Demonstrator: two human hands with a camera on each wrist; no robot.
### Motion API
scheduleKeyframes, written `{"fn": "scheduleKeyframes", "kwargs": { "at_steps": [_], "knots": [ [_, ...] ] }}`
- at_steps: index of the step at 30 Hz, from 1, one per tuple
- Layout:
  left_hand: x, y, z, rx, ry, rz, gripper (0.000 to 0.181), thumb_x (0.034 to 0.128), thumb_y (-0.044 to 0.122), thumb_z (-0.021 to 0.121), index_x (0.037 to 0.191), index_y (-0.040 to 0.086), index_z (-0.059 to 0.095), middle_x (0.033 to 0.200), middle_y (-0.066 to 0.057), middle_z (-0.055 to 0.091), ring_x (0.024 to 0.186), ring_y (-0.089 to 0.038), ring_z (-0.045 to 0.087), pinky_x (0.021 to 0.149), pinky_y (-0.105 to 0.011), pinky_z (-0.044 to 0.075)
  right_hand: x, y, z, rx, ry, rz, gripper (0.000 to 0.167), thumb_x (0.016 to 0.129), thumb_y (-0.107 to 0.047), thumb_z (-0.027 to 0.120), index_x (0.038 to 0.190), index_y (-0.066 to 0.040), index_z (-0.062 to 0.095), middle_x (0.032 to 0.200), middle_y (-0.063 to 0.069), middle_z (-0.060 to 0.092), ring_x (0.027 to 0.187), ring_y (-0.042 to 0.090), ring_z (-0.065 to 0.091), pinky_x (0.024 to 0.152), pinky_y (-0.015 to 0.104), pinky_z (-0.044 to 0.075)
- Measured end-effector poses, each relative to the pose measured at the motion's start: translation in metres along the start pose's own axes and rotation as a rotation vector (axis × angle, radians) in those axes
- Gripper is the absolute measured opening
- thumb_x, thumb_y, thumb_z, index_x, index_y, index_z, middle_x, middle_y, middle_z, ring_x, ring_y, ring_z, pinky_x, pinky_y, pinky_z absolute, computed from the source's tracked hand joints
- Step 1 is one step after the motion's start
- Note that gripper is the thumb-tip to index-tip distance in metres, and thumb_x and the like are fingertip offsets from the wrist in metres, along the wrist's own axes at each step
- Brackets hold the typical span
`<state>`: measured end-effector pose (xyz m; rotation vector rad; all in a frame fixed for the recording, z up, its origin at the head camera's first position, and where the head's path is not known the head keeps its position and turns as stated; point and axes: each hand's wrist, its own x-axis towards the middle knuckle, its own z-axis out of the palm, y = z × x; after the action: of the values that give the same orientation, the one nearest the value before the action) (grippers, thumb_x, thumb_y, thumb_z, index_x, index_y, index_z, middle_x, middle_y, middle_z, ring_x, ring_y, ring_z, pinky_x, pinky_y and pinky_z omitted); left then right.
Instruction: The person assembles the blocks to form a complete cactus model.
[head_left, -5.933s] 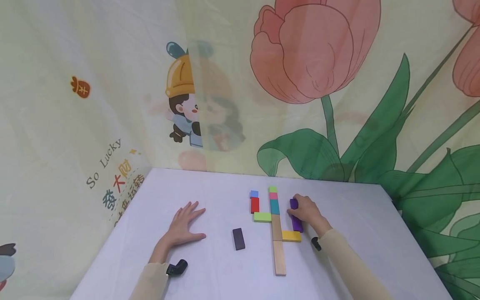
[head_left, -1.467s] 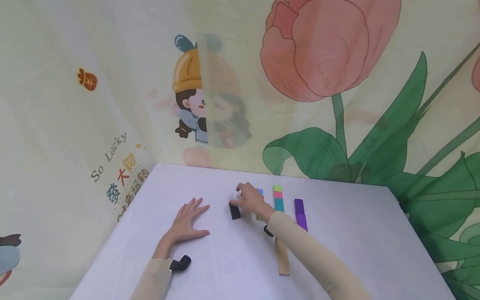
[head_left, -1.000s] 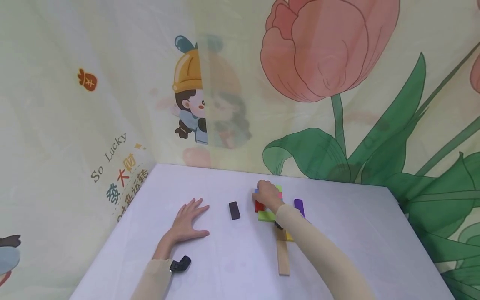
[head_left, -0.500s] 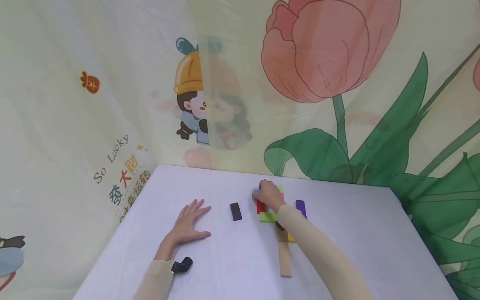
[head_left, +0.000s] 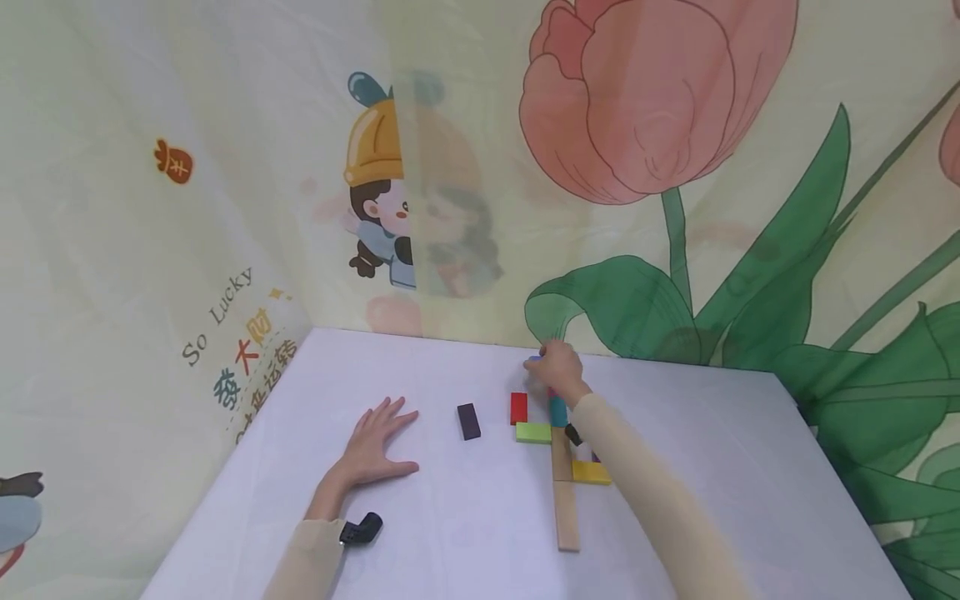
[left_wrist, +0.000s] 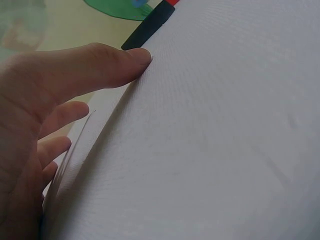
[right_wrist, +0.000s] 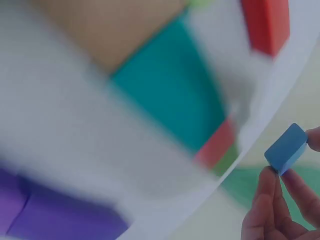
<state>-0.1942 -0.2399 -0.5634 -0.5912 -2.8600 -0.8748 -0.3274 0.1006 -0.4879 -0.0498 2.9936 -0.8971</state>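
My right hand [head_left: 560, 367] pinches a small blue block [right_wrist: 286, 147] between thumb and fingertips, lifted off the table near the far end of a block layout. Below it, the red block [head_left: 519, 408] stands at the end of a light green block [head_left: 533, 432]. A teal block [right_wrist: 172, 82], then a pink one [right_wrist: 218, 143] and a green one [right_wrist: 227, 159], continue the column of two wooden blocks [head_left: 566, 515]. My left hand [head_left: 375, 450] rests on the table with fingers spread, holding nothing. A dark block [head_left: 468, 422] lies to its right.
A yellow block [head_left: 592, 472] juts right from the wooden column. Purple blocks [right_wrist: 70, 212] lie beyond it, mostly hidden by my right sleeve in the head view. The white table [head_left: 450, 542] ends at a printed curtain [head_left: 465, 167] behind.
My right hand left the dark block, took the blue block from above the red one, and lifted it away to the far right. My left hand stays in place.
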Motion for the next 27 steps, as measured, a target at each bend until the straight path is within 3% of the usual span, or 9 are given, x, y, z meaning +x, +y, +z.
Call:
{"fn": "scheduleKeyframes", "kwargs": {
  "at_steps": [8, 12, 27],
  "knots": [
    [-0.002, -0.004, 0.002, 0.011, 0.002, 0.000, 0.085, 0.0711, 0.050, 0.078, 0.141, 0.009, 0.054, 0.156, -0.020, 0.033, 0.145, -0.044, 0.020, 0.114, -0.065, 0.011, -0.002, 0.053, -0.039, 0.069, 0.043, 0.026, 0.033, 0.085, -0.021, 0.070, 0.098, 0.008, 0.061, 0.092, 0.020, 0.066, 0.082, 0.030, 0.060, 0.071, 0.043, 0.052],
    [-0.002, -0.003, -0.001, 0.013, 0.000, -0.005, 0.084, 0.0718, 0.049, 0.078, 0.142, 0.009, 0.053, 0.156, -0.020, 0.033, 0.145, -0.044, 0.020, 0.115, -0.065, 0.010, -0.003, 0.073, -0.045, 0.078, 0.028, 0.070, 0.034, 0.086, -0.022, 0.069, 0.100, 0.009, 0.061, 0.094, 0.021, 0.064, 0.084, 0.030, 0.059, 0.071, 0.042, 0.052],
    [0.001, 0.000, 0.000, 0.005, -0.015, -0.014, 0.085, 0.0722, 0.049, 0.078, 0.142, 0.009, 0.053, 0.157, -0.020, 0.032, 0.146, -0.043, 0.018, 0.115, -0.065, 0.008, -0.014, 0.095, -0.040, 0.053, -0.030, 0.158, 0.033, 0.085, -0.022, 0.071, 0.094, 0.007, 0.060, 0.089, 0.019, 0.064, 0.081, 0.029, 0.059, 0.069, 0.041, 0.053]
  ]
}}
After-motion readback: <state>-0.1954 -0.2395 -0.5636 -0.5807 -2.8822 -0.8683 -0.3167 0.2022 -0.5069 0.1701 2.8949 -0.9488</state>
